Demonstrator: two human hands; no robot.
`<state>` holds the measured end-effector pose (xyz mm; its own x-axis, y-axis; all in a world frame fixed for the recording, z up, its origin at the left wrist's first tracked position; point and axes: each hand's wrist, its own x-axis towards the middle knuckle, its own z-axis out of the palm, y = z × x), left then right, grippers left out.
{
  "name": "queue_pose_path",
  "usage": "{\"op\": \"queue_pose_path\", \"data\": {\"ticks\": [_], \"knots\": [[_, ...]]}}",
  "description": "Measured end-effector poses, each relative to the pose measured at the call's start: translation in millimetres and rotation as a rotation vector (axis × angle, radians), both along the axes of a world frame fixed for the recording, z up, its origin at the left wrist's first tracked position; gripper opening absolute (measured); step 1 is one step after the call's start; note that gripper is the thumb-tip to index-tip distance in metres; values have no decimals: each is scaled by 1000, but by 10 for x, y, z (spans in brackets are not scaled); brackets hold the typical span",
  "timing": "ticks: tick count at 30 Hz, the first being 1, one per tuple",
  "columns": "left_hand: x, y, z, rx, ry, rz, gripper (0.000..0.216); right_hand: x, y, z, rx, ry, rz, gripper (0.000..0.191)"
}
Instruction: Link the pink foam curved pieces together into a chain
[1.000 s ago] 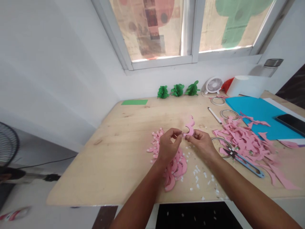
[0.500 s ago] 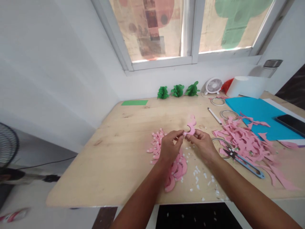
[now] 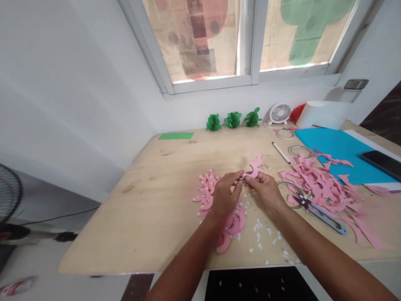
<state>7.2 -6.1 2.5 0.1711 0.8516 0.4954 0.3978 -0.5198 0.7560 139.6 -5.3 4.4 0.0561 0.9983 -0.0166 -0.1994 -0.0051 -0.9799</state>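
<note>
Both my hands meet over the middle of the wooden table (image 3: 150, 196). My right hand (image 3: 265, 190) pinches the lower end of a curved pink paper cutout (image 3: 254, 167) that sticks up and away from me. My left hand (image 3: 224, 193) has its fingertips pinched against the same end of the cutout. Under and left of my hands lies a heap of similar pink curved pieces (image 3: 219, 209). Small white paper bits (image 3: 263, 232) are scattered near the front edge.
Pink offcuts (image 3: 322, 184) and scissors (image 3: 322, 215) lie to the right, with a blue sheet (image 3: 338, 150), a phone (image 3: 380, 163), a pen (image 3: 281, 152) and tape rings (image 3: 298, 149). Three green paper balls (image 3: 232, 120), a small fan (image 3: 279, 113) and a green sheet (image 3: 176, 135) sit at the back.
My hands have stayed together at the cutout's end. The pink cutout has tipped a little lower and to the right. The view shifted slightly.
</note>
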Motion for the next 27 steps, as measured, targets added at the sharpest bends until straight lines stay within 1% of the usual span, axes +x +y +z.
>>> {"op": "queue_pose_path", "data": {"ticks": [6, 11, 14, 19, 23, 27], "knots": [[10, 4, -6, -60, -71, -22, 28, -2, 1, 4, -4, -25, -16, 27], [25, 32, -25, -214, -303, 17, 23, -24, -7, -18, 3, -9, 4, 21], [27, 46, -32, -284, -396, 29, 21, -39, -10, -34, 2, -11, 19, 20], [20, 44, -17, -302, -439, 40, 15, -54, -25, -5, -3, -10, 40, 20], [4, 45, -14, -325, -478, -4, 14, -56, -31, 34, 1, -32, 51, 21], [-7, 59, -27, -330, -468, -3, 14, -51, -23, 18, -7, -69, 43, 23]]}}
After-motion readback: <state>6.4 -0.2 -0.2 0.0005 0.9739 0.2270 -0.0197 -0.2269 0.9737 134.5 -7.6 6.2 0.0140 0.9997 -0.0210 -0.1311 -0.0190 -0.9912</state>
